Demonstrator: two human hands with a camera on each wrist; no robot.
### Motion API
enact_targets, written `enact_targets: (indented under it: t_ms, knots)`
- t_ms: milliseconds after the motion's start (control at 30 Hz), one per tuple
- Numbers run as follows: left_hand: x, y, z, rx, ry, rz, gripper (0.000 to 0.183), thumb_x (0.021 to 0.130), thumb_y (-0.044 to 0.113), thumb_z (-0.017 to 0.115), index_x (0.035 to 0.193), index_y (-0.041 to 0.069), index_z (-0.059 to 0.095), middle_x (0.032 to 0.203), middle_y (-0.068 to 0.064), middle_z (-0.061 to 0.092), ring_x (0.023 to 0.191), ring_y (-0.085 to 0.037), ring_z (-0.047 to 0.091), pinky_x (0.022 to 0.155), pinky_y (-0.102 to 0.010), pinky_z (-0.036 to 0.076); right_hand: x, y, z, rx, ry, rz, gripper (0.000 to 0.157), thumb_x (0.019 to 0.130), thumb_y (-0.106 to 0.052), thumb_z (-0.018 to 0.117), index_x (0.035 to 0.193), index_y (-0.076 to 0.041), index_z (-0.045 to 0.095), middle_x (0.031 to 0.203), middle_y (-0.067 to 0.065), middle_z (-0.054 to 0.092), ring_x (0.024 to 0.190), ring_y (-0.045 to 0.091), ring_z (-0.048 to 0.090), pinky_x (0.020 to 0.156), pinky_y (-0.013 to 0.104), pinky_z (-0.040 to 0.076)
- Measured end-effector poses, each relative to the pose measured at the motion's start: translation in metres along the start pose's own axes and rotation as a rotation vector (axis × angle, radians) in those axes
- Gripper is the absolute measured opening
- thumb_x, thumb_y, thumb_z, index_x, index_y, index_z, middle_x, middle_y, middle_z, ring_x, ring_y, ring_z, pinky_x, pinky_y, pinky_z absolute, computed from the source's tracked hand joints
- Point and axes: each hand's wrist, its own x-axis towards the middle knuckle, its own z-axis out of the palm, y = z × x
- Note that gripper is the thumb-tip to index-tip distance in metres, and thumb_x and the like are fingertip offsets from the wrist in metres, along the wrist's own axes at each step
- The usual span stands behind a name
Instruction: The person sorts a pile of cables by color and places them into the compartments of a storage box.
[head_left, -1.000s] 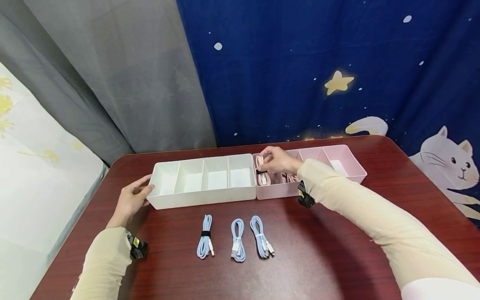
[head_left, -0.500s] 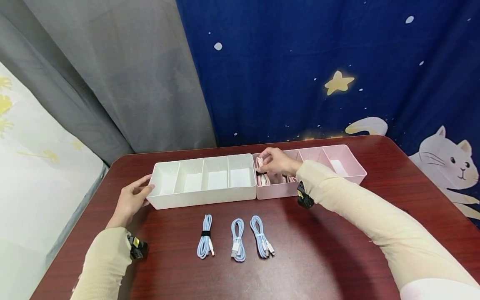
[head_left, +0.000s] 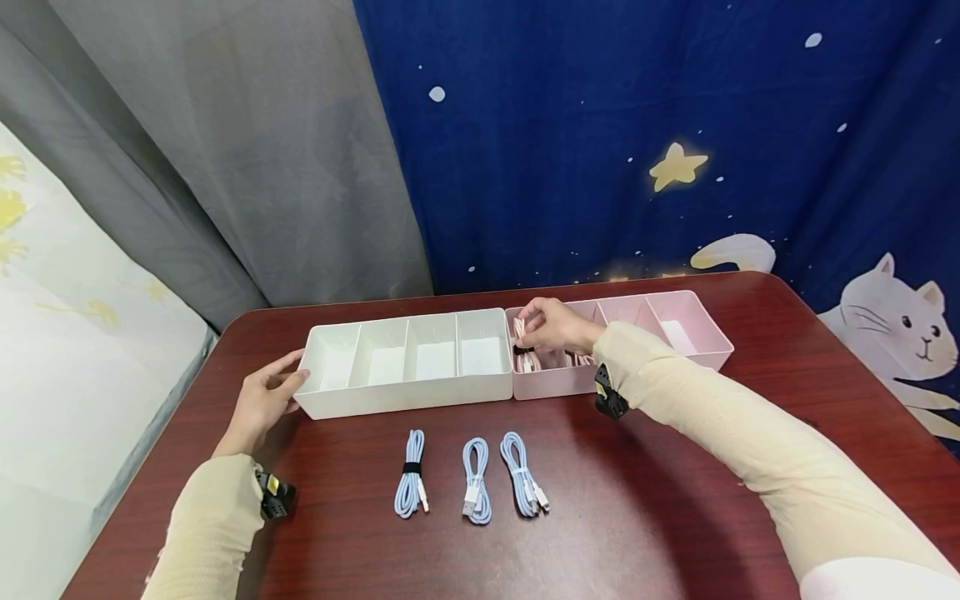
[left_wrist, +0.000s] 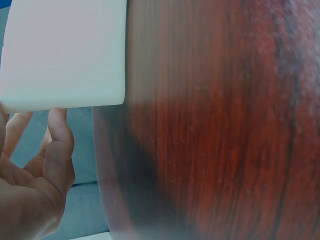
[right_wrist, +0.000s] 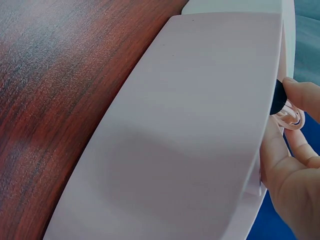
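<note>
In the head view, my right hand (head_left: 558, 325) pinches a coiled pink charging cable (head_left: 528, 362) with a black strap, standing in the leftmost compartment of the pink divided box (head_left: 551, 385). The right wrist view shows thumb and fingers on the loop of this cable (right_wrist: 294, 119), its lower part hidden behind the box wall. Another pink cable (head_left: 581, 358) lies in the compartment beside it, partly covered by my hand. My left hand (head_left: 262, 402) touches the left end of the white divided box (head_left: 412, 397), fingertips against its end wall in the left wrist view.
Three coiled light-blue cables lie in front of the boxes: one with a black strap (head_left: 411, 473), a middle one (head_left: 476, 482) and a right one (head_left: 521, 473). Both boxes stand end to end on the dark red table (head_left: 600, 517), with curtains (head_left: 525, 150) behind.
My right hand has lowered slightly with the pink cable, which sits deeper in its compartment. The left hand, the boxes and the blue cables have stayed in place.
</note>
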Motion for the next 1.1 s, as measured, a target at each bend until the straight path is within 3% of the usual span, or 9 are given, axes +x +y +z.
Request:
enact_targets:
  t_ms: [267,533,800,1100]
  knots:
    - [-0.001,0.0,0.0,0.005,0.0,0.003,0.056,0.089,0.038,0.049,0.137,0.012,0.036,0.119,-0.024,0.048,0.076,-0.003,0.053,0.062,-0.021,0.049,-0.002,-0.004,-0.001,-0.002,-0.011,-0.013,0.038,0.074,0.006,0.065,0.107,0.008,0.046,0.084,0.014,0.052,0.07,0.017,0.053,0.068,0.04,0.051]
    - [-0.001,0.001,-0.001,0.005,-0.001,0.006,0.055,0.09,0.038,0.049,0.137,0.012,0.036,0.119,-0.024,0.048,0.076,-0.002,0.052,0.062,-0.022,0.049,-0.003,-0.008,-0.002,0.062,-0.047,0.002,0.039,0.077,0.011,0.056,0.113,0.01,0.042,0.087,0.018,0.052,0.081,0.031,0.059,0.071,0.04,0.05]
    - [-0.001,0.003,-0.002,-0.003,-0.006,0.003,0.055,0.09,0.038,0.048,0.137,0.012,0.035,0.119,-0.024,0.048,0.076,-0.002,0.053,0.063,-0.022,0.049,-0.01,-0.01,-0.005,0.055,-0.039,-0.047,0.039,0.078,0.009,0.056,0.115,0.01,0.042,0.095,0.024,0.054,0.079,0.022,0.057,0.074,0.04,0.049]
    - [0.0,0.003,-0.002,-0.004,-0.006,0.004,0.055,0.09,0.037,0.049,0.137,0.011,0.035,0.118,-0.025,0.048,0.075,-0.001,0.053,0.063,-0.022,0.049,-0.022,-0.01,-0.006,0.037,0.008,-0.133,0.037,0.081,0.004,0.058,0.115,0.011,0.044,0.099,0.025,0.055,0.083,0.022,0.056,0.075,0.038,0.049]
